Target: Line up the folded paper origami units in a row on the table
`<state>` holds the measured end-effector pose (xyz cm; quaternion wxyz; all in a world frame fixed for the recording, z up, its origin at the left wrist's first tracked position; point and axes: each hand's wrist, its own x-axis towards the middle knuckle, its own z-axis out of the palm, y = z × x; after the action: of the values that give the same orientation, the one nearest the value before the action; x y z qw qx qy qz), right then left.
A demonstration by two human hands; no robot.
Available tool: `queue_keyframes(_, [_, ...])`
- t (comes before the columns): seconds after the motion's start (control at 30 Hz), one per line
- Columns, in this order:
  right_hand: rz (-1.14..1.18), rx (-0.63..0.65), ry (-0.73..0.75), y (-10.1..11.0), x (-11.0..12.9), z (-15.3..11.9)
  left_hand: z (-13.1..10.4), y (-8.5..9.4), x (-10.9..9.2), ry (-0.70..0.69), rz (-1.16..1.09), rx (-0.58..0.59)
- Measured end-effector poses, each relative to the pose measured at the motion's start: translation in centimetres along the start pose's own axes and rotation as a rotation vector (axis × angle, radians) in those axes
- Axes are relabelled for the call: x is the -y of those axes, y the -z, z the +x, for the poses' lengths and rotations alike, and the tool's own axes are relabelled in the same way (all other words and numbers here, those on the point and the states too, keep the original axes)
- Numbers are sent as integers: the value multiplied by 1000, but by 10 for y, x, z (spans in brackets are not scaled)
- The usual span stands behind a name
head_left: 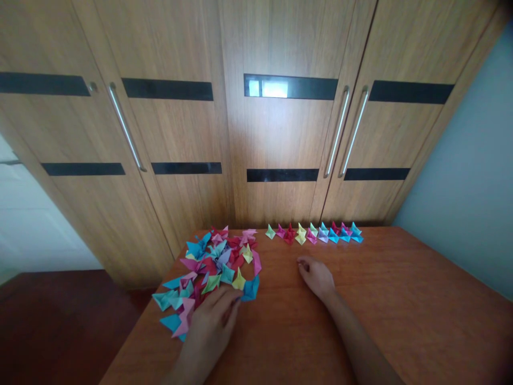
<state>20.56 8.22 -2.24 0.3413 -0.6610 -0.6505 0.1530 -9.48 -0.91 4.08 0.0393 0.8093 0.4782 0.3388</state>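
My left hand [214,315] reaches over the near right edge of a loose heap of colourful origami figures [224,258]. Its thumb and fingers are pinched together on the left end of a blue origami figure [251,289]. Close by that hand lie a yellow figure [239,279] and a teal one [227,274]. My right hand [316,275] rests on the table with its fingers curled in, and nothing shows in them. Beyond it stands a row of small origami figures [311,235] in mixed colours, at the table's far edge.
The reddish-brown wooden table [401,310] backs onto a tall wooden wardrobe [280,133] with metal handles and dark strips. A pale wall [468,187] is at the right. At the far left are a white door [36,214] and dark floor [68,321].
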Motion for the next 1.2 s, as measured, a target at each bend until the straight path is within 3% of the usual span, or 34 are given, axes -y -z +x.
queue_keyframes(0.1, [373, 59, 18, 2, 13, -2, 26, -7, -14, -8, -126, 79])
queue_keyframes(0.2, [747, 201, 16, 4, 30, -8, 49, -21, -20, -27, -175, 105])
queue_keyframes(0.3, [892, 289, 7, 4, 41, -13, 67, -38, -20, -50, -211, 135])
queue_keyframes(0.43, [893, 227, -7, -1, 38, -11, 83, -59, -21, -36, -270, 148])
queue_keyframes(0.53, [904, 145, -37, -4, 32, -5, 90, -70, -23, 49, -374, 132])
queue_keyframes(0.73, [939, 62, -76, -7, 23, 2, 102, -84, -22, 111, -531, 142])
queue_keyframes(0.93, [780, -124, -137, -11, 8, 8, 134, -91, -9, 14, -106, 198])
queue_keyframes(1.2, [487, -96, -16, -15, 4, 8, 164, -119, 3, 74, 141, 318])
